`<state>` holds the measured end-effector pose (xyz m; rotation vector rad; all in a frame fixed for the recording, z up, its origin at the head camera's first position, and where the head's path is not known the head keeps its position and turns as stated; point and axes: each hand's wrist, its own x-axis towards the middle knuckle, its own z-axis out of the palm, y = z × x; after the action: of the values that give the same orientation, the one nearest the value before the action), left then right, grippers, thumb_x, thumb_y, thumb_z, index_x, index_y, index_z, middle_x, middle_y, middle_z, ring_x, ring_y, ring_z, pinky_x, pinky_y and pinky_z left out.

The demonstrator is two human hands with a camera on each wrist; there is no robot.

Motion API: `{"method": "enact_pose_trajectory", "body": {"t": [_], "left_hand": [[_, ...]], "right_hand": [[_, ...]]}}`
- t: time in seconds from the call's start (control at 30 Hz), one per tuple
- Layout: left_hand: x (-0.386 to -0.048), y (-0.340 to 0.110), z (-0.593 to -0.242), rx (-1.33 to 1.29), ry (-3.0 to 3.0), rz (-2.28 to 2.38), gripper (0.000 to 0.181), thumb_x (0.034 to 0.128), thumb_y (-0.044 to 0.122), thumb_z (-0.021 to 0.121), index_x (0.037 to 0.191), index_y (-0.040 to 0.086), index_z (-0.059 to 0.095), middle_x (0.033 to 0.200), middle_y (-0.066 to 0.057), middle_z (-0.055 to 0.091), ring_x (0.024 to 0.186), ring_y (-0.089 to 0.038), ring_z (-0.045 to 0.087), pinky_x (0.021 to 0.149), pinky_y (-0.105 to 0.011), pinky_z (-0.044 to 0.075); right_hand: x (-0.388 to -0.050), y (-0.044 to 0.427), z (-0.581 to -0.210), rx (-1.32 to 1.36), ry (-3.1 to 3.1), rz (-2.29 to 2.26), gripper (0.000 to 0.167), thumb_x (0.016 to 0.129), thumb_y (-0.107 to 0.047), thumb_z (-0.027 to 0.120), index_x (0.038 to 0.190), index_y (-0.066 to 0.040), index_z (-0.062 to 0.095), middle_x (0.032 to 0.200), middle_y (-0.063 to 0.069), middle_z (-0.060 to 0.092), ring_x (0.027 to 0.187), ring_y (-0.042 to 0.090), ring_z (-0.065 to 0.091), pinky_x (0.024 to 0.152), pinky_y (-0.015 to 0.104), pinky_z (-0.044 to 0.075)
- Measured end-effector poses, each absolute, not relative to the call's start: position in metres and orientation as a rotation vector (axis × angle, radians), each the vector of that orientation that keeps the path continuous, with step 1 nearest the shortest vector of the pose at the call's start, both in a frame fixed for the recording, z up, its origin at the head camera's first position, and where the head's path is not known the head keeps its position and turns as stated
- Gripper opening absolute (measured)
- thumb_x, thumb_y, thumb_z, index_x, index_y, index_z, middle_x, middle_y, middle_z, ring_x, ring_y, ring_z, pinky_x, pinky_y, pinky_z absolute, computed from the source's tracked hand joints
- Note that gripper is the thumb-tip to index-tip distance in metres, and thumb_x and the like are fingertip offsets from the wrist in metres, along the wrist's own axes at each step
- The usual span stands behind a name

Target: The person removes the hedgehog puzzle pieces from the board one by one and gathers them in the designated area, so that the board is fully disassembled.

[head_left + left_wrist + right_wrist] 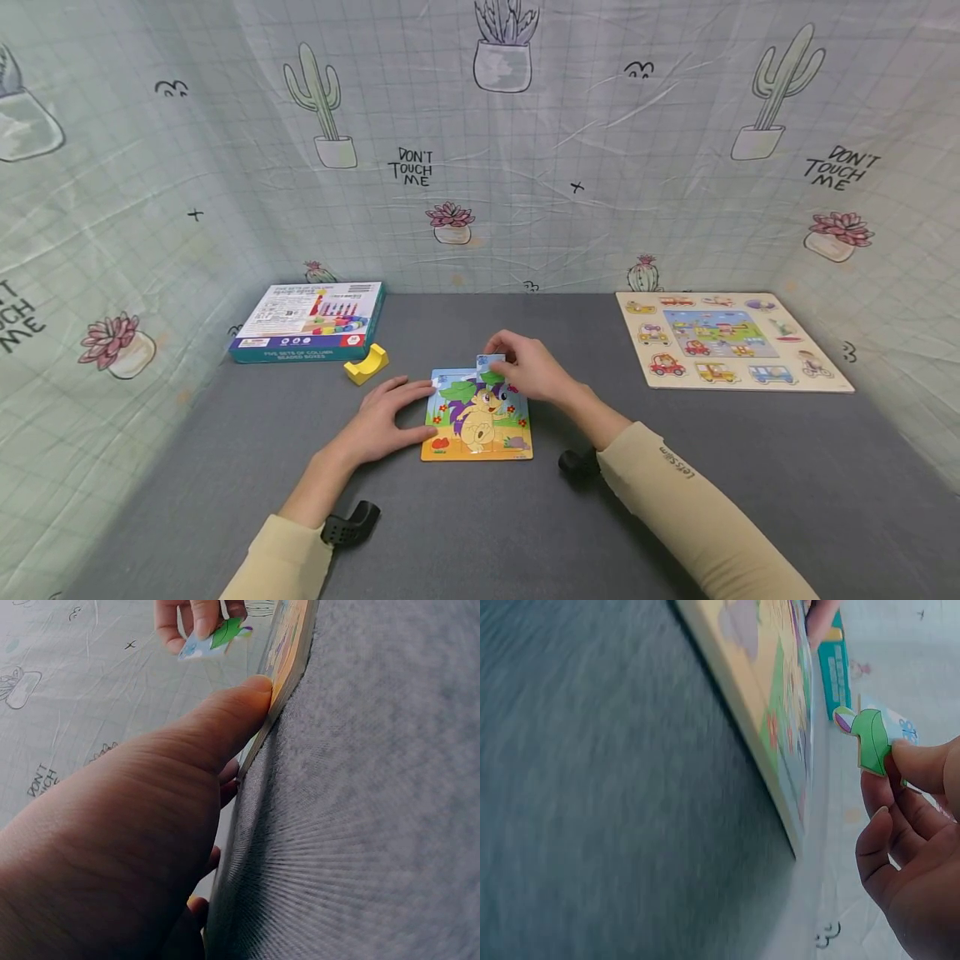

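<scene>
Beige sleeves (697,518), the right one printed with dark lettering (677,463), are worn with black wrist devices (352,524).

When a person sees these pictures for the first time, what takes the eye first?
Probably the bright cartoon puzzle in the centre, with the right hand pinching a piece raised near its far edge. Next, perhaps the yellow curved block beside the teal-edged box on the left, or the cactus-printed backdrop behind.
</scene>
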<state>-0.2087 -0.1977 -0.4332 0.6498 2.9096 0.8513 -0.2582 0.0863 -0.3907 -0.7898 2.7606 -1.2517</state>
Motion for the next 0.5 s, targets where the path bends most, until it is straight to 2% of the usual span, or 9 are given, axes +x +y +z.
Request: {"method": "enact_pose_trajectory", "body": {"t": [0.5], "left_hand": [[-0.206,-0.198,-0.429,0.682,2.901,0.876,0.066,0.0883,0.044,0.076,0.144,0.015,0.057,0.148,-0.011,0.052,0.145,-0.042,0.027,0.111,-0.070,0.018]], "right_hand": [[-0.266,0.128,-0.394,-0.648,2.803,-1.297,0.013,0.100,-0.006,0.062,0.113,-0.005,0.063,0.105,0.008,0.065,0.084,0.022,0.053,0.072,0.036,0.045]]}}
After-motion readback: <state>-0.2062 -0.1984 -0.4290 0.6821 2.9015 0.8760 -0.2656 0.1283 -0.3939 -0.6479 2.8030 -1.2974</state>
